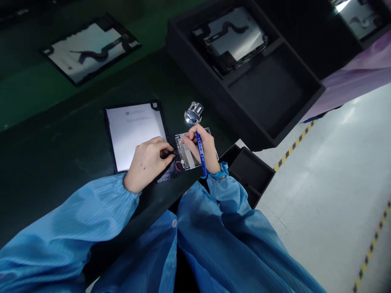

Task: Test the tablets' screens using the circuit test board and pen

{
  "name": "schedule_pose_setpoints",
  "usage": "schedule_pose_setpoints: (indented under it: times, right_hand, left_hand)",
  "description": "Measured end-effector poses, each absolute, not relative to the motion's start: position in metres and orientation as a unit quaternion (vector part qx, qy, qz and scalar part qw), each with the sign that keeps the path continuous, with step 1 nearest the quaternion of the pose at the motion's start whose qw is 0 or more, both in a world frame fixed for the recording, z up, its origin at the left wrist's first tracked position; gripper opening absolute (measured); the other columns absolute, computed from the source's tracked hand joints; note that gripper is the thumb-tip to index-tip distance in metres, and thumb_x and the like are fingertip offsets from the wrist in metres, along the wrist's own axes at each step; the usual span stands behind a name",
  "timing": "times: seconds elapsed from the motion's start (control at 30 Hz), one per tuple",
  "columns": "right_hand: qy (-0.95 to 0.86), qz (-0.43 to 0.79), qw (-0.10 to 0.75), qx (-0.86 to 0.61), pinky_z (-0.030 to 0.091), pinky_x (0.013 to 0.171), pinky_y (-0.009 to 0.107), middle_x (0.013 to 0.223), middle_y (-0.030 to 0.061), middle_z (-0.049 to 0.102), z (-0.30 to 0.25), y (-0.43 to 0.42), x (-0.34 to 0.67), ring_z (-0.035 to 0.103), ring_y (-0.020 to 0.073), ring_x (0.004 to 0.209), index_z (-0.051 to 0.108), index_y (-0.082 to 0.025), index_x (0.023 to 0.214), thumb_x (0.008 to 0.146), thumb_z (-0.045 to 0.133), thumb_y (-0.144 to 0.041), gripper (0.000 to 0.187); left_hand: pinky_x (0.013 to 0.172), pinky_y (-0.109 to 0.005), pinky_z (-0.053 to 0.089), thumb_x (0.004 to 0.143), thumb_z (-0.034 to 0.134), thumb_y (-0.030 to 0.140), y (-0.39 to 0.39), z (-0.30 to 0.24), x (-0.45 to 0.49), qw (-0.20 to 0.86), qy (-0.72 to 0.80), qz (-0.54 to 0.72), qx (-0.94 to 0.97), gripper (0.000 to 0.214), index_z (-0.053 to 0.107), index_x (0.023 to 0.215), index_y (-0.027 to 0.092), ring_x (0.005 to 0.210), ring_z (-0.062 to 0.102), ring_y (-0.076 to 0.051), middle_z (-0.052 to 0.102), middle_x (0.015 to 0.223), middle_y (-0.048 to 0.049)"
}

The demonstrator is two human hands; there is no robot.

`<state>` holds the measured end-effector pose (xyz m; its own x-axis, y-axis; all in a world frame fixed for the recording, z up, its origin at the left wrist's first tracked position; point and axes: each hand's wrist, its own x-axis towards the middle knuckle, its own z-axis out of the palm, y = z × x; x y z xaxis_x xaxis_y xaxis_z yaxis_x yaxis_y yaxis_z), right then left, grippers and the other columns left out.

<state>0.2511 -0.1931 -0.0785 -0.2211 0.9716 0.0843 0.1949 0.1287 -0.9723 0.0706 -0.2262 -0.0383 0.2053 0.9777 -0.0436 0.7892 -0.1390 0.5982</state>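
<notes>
Two hands meet over the open circuit board of a tablet (pixel 186 152), which lies flat on the desk (pixel 58 142) with a thin red wire loop (pixel 179 166) at its near edge. The left hand (pixel 148 165) is closed in a pinch on a small black part (pixel 169 154), held between thumb and fingertips at the board's left side. The right hand (pixel 200 144) is curled around a blue marker pen (pixel 201 154), which is tucked against the palm and angled down toward the wrist, while its fingertips (pixel 185 139) rest on the upper part of the board.

Just left of the board, a white-backed panel in a black frame (pixel 134 136) lies on the desk. A chrome knurled metal cylinder (pixel 193 113) stands just beyond the board, and a small black tray (pixel 250 175) sits beside the right forearm. Farther off, a large black foam tray (pixel 265 93) holds a second framed panel (pixel 230 42) in one compartment, and a third framed panel (pixel 91 49) lies at the upper left. Blue smock sleeves (pixel 70 215) gather at both wrists. Past the desk's edge, a pale floor (pixel 324 211) carries yellow-and-black tape (pixel 295 144), and a purple plastic sheet (pixel 351 83) hangs at the upper right.
</notes>
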Motion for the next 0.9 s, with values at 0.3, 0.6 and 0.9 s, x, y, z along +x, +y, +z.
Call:
schedule_pose_setpoints:
  times: [0.3, 0.6, 0.9]
  right_hand:
    - [-0.624, 0.471, 0.408, -0.471, 0.046, 0.069, 0.028, 0.079, -0.0028, 0.059, -0.0789, -0.1928, 0.2508, 0.058, 0.0123, 0.067, 0.045, -0.024, 0.081, 0.090, 0.067, -0.039, 0.029]
    - [-0.626, 0.471, 0.408, -0.470, 0.047, 0.070, 0.029, 0.080, -0.0020, 0.061, -0.0792, -0.1937, 0.2506, 0.061, 0.0144, 0.072, 0.044, -0.024, 0.081, 0.091, 0.065, -0.043, 0.029]
    - [-0.689, 0.470, 0.357, -0.421, 0.046, 0.069, 0.027, 0.088, -0.0014, 0.066, -0.0762, -0.1880, 0.2583, 0.057, 0.0120, 0.069, 0.052, -0.024, 0.089, 0.089, 0.064, -0.030, 0.014]
  left_hand:
    - [0.065, -0.031, 0.045, 0.080, 0.064, 0.020, -0.2291, -0.0392, 0.0714, 0.257, 0.606, 0.213, 0.722, 0.009, 0.073, 0.083, 0.020, 0.069, 0.060, -0.017, 0.066, 0.079, -0.0020]
    - [0.065, -0.031, 0.046, 0.080, 0.065, 0.021, -0.2282, -0.0405, 0.0725, 0.255, 0.614, 0.200, 0.720, 0.007, 0.072, 0.082, 0.021, 0.068, 0.060, -0.017, 0.066, 0.078, -0.0019]
    - [0.066, -0.032, 0.045, 0.080, 0.065, 0.018, -0.2278, -0.0426, 0.0736, 0.267, 0.609, 0.207, 0.717, 0.009, 0.073, 0.083, 0.019, 0.070, 0.060, -0.018, 0.065, 0.078, -0.0027]
